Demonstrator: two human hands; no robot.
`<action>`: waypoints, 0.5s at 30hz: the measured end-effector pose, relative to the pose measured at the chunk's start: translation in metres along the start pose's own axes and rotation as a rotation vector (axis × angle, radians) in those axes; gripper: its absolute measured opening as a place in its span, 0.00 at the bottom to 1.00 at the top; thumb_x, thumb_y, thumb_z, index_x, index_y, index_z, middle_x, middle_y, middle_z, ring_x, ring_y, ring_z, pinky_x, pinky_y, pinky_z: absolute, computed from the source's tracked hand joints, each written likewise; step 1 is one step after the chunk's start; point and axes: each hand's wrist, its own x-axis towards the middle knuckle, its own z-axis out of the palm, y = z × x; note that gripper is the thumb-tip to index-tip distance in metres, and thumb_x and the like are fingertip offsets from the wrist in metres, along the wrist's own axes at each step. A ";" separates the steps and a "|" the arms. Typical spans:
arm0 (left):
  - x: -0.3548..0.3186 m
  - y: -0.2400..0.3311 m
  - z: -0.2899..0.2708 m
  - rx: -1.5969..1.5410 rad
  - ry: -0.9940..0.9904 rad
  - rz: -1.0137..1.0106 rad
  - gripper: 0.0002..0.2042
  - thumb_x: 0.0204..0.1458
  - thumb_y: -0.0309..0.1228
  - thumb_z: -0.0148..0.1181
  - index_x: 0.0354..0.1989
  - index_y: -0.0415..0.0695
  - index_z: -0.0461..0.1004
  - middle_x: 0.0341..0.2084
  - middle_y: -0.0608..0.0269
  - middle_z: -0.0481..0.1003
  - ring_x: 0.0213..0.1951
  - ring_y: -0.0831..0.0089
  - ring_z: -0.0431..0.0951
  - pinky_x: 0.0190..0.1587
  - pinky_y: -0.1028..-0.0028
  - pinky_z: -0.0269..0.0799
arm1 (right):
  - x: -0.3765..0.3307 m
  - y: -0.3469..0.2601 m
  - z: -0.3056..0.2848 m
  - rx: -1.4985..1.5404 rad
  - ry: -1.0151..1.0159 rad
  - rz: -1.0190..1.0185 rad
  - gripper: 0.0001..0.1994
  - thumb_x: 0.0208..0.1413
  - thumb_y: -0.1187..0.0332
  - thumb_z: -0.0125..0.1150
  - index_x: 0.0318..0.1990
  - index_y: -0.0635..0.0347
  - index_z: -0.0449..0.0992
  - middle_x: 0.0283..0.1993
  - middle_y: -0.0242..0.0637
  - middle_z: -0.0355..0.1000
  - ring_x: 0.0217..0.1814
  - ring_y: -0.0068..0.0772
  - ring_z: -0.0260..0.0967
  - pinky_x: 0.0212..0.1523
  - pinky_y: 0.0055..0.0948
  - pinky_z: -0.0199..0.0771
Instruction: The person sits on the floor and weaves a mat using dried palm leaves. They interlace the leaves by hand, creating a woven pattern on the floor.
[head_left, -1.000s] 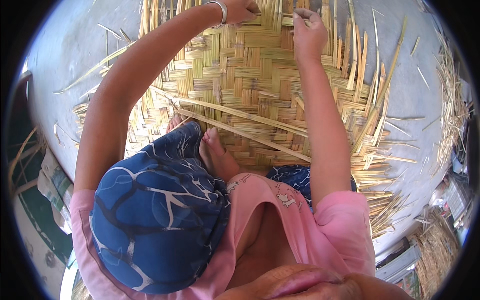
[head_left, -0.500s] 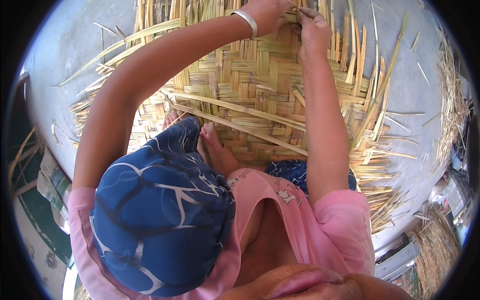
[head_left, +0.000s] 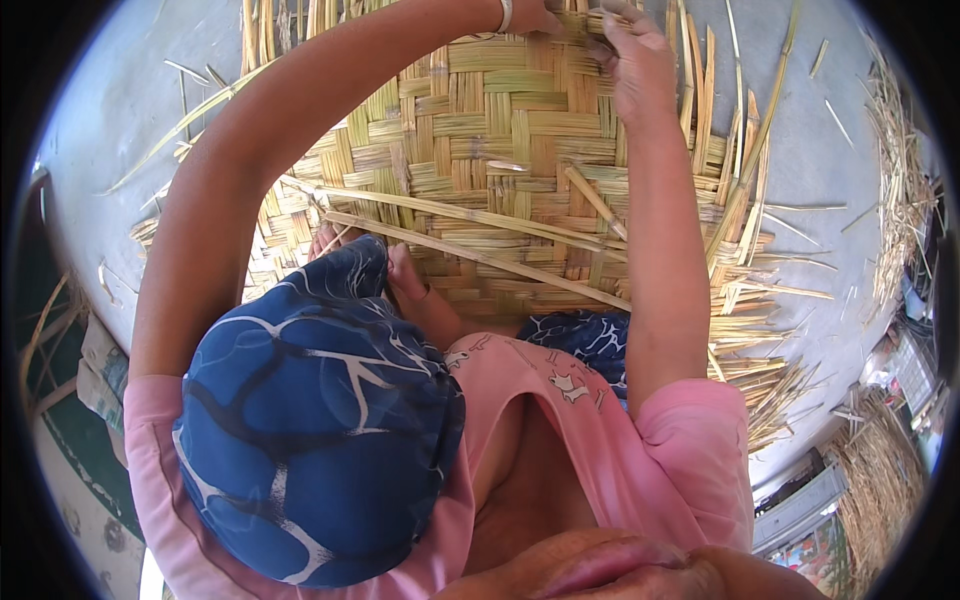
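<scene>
A large mat woven from flat yellow-green reed strips lies on the floor before me. Both arms stretch to its far part. My left hand, below a silver bangle, is closed low against the weave; the top of the picture cuts off part of its fingers, and what they grip is hidden. Close by on the right, my right hand bends its fingers and thumb around a reed strip at the weave. Two long loose strips lie slantwise over the near part, and a short piece rests by my right forearm.
My bare foot and blue patterned trouser leg are at the mat's near edge. Unwoven strip ends stick out at right. Straw lies on the grey floor, with a straw bundle at lower right.
The mat sits slightly higher and further left in view. My right hand has come a little apart from my left, and the short reed piece by my forearm shows more fully.
</scene>
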 end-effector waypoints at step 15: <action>-0.003 -0.015 0.004 0.039 0.049 0.215 0.15 0.47 0.45 0.69 0.36 0.48 0.87 0.32 0.50 0.83 0.38 0.50 0.83 0.42 0.57 0.78 | 0.124 -0.023 -0.036 -0.644 -0.193 0.368 0.13 0.60 0.60 0.64 0.43 0.60 0.80 0.33 0.33 0.75 0.33 0.30 0.71 0.32 0.38 0.71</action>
